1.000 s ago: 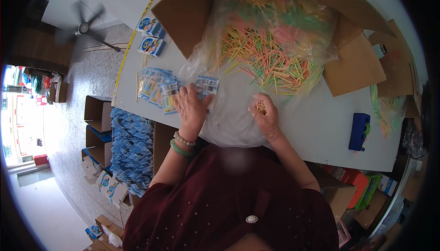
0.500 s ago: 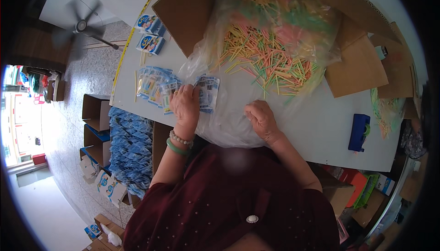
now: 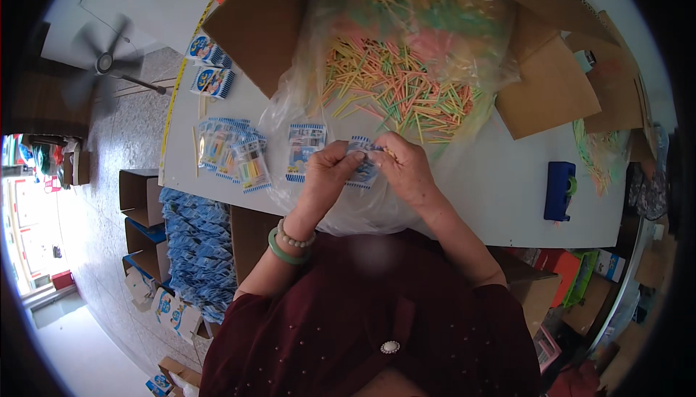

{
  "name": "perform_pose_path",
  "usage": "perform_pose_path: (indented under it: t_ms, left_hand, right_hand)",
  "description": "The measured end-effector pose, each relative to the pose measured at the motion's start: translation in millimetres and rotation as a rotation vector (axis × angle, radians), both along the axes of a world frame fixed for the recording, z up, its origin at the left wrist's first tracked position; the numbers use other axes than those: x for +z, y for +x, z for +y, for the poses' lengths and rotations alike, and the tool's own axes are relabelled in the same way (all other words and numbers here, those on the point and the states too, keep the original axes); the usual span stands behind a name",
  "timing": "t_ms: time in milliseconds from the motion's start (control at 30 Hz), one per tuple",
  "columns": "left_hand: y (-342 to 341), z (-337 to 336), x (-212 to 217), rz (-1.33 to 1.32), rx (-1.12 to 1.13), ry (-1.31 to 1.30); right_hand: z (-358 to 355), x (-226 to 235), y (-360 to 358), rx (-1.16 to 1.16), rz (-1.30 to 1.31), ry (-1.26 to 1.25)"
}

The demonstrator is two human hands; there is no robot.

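My left hand (image 3: 328, 174) and my right hand (image 3: 402, 166) meet over the white table (image 3: 500, 187), both pinching one small blue-and-white packet (image 3: 362, 163). A few coloured sticks show at my right fingertips. Just beyond lies a big clear plastic bag (image 3: 406, 71) full of loose coloured sticks, spilling from an open cardboard box (image 3: 261, 27). Another flat packet (image 3: 304, 152) lies on the plastic left of my hands. A fan of filled packets (image 3: 232, 154) lies further left.
A blue tape dispenser (image 3: 560, 190) stands on the table at right, with more coloured sticks (image 3: 602, 156) in plastic beyond it. Cardboard flaps (image 3: 551, 89) lie at right. Boxes with blue packets (image 3: 199, 248) and a standing fan (image 3: 105, 56) are on the floor at left.
My hands lay flat and apart on the plastic before. Now they have come together and lifted a small packet between them.
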State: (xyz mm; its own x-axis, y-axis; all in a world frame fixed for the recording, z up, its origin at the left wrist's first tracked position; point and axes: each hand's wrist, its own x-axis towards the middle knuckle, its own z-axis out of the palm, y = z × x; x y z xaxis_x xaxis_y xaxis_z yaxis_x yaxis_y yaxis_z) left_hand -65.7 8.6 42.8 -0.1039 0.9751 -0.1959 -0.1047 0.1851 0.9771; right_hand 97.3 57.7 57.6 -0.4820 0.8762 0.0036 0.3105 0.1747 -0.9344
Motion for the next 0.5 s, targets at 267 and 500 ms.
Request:
perform_pose_path:
  t_ms: [267,500]
  left_hand:
    - [2.0,3.1,-3.1,-0.047,-0.057,-0.111]
    - [3.7,1.6,-6.1,0.018,-0.092,-0.064]
  right_hand:
    - [3.1,-2.7,20.2,-0.017,0.246,-0.277]
    - [1.5,-12.3,21.3,0.141,0.086,-0.26]
